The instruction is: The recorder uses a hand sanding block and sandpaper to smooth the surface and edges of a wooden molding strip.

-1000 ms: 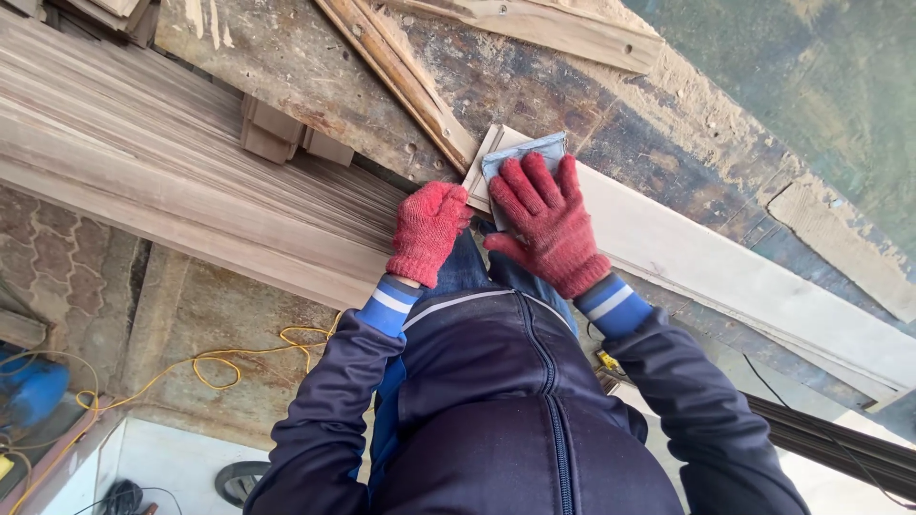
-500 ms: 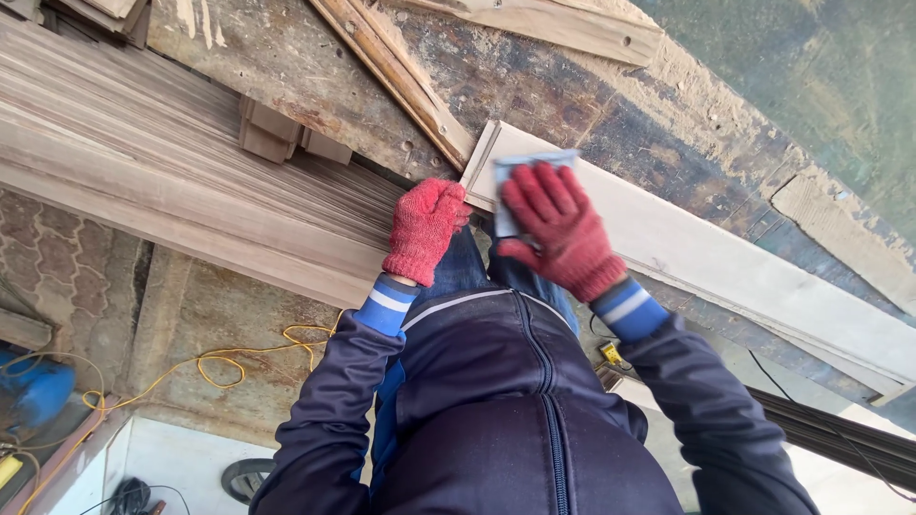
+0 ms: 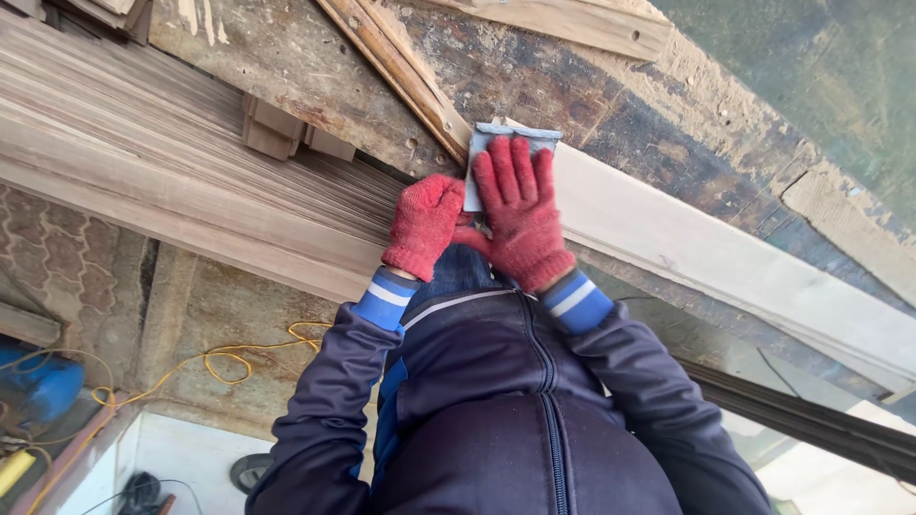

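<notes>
Head view, taking the long pale wooden board (image 3: pixel 725 257) as the landmark: far to its left, a blue machine (image 3: pixel 36 386) sits on the floor with a yellow cord (image 3: pixel 215 358) trailing from it. Closer, a stack of long brown timber strips (image 3: pixel 172 162) runs up to the board's near end. At that end the left hand (image 3: pixel 424 225) (red knit glove, blue cuff) is curled into a fist, resting against the board's end edge. Just right of it, the right hand (image 3: pixel 516 216) lies flat with fingers spread, pressing a grey sheet of sandpaper (image 3: pixel 489 143) onto the board's end. Behind the board lies the worn, stained tabletop (image 3: pixel 649 114).
</notes>
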